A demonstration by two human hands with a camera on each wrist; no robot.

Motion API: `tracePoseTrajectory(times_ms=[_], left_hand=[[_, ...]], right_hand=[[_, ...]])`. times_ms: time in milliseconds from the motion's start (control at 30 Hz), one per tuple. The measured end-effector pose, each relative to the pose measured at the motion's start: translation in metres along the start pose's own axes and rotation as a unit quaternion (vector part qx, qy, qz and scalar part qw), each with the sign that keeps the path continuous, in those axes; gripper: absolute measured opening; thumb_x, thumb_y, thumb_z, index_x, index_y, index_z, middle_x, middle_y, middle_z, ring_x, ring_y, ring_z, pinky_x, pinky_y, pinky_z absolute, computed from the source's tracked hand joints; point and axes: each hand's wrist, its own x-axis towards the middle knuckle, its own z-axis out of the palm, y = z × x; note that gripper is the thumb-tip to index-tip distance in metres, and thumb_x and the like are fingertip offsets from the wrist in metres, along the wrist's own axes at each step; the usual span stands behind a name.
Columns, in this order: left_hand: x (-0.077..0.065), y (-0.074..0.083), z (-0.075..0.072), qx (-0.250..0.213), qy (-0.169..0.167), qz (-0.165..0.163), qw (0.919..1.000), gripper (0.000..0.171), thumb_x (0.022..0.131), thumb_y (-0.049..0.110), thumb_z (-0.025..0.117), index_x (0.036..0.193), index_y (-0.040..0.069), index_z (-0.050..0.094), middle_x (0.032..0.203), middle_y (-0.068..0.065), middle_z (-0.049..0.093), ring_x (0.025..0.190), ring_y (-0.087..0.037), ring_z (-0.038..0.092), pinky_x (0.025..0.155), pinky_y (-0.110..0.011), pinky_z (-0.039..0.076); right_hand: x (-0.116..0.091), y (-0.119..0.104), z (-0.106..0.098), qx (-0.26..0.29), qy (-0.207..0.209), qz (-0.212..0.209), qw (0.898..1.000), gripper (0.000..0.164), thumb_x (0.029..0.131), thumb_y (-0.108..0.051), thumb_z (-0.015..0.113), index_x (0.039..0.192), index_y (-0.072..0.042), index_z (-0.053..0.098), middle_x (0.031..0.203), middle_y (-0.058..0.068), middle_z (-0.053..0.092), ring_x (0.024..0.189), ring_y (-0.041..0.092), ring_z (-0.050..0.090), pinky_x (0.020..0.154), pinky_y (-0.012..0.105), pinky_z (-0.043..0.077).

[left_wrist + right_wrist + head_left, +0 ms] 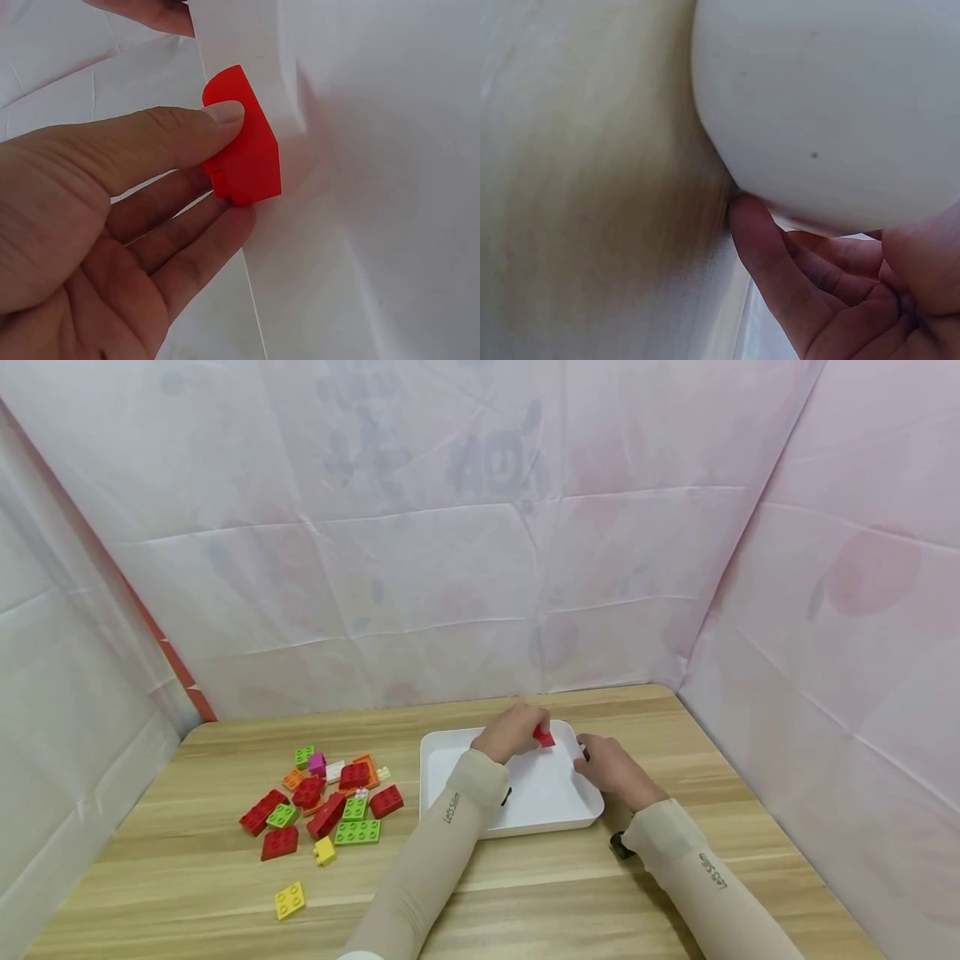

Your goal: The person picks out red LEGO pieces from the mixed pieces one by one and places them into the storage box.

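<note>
My left hand (513, 732) reaches over the far right part of a white tray (536, 814), pinching a red toy brick (251, 157) between thumb and fingers. One end of the brick looks rounded in the left wrist view, and its studs face the fingers. The brick is beside the tray's inner wall; whether it touches the tray I cannot tell. At the tray's right side, my right hand (615, 768) grips the rim, with fingers against the outer wall in the right wrist view. The tray's underside (832, 112) hides part of that hand.
On the left of the wooden table (187, 877) lies a loose pile of toy bricks, including red (279, 843), green (357, 832) and orange ones. A yellow brick (289, 900) lies apart, nearer the front. Pale printed sheets (450, 568) wall in the back and sides.
</note>
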Motion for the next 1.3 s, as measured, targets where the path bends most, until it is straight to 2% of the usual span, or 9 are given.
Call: tracePoseTrajectory(times_ms=[433, 767, 1000, 1300], left_hand=[[-0.001, -0.004, 0.006, -0.004, -0.015, 0.004, 0.9999, 0.021, 0.077, 0.005, 0.073, 0.086, 0.019, 0.060, 0.079, 0.006, 0.056, 0.076, -0.011, 0.050, 0.064, -0.021, 0.043], [-0.001, -0.008, 0.008, -0.005, -0.031, -0.002, 0.9995, 0.022, 0.074, 0.005, 0.075, 0.085, 0.018, 0.062, 0.079, 0.005, 0.056, 0.075, -0.012, 0.051, 0.062, -0.020, 0.043], [0.000, -0.008, 0.011, -0.013, -0.041, -0.017, 0.9989, 0.019, 0.076, 0.005, 0.074, 0.085, 0.018, 0.063, 0.077, 0.004, 0.055, 0.074, -0.013, 0.051, 0.061, -0.022, 0.044], [-0.003, -0.010, 0.010, -0.015, -0.043, -0.024, 0.9987, 0.021, 0.077, 0.007, 0.073, 0.089, 0.019, 0.061, 0.080, 0.005, 0.055, 0.075, -0.012, 0.050, 0.061, -0.021, 0.043]], right_hand=[[0.004, -0.002, 0.003, -0.003, -0.002, 0.009, 1.000, 0.046, 0.089, -0.013, 0.056, 0.130, 0.003, 0.044, 0.095, 0.014, 0.059, 0.076, 0.021, 0.053, 0.064, 0.032, 0.049], [0.004, -0.004, 0.002, -0.004, -0.005, 0.016, 1.000, 0.047, 0.089, -0.014, 0.057, 0.131, 0.003, 0.043, 0.103, 0.017, 0.059, 0.080, 0.022, 0.054, 0.071, 0.036, 0.051], [0.004, -0.004, 0.002, -0.004, -0.001, 0.000, 1.000, 0.045, 0.089, -0.013, 0.056, 0.129, 0.004, 0.045, 0.097, 0.015, 0.059, 0.077, 0.022, 0.053, 0.067, 0.033, 0.050], [0.006, -0.008, 0.005, -0.004, -0.007, -0.001, 1.000, 0.045, 0.089, -0.014, 0.057, 0.129, 0.003, 0.045, 0.099, 0.015, 0.059, 0.077, 0.022, 0.053, 0.067, 0.033, 0.050]])
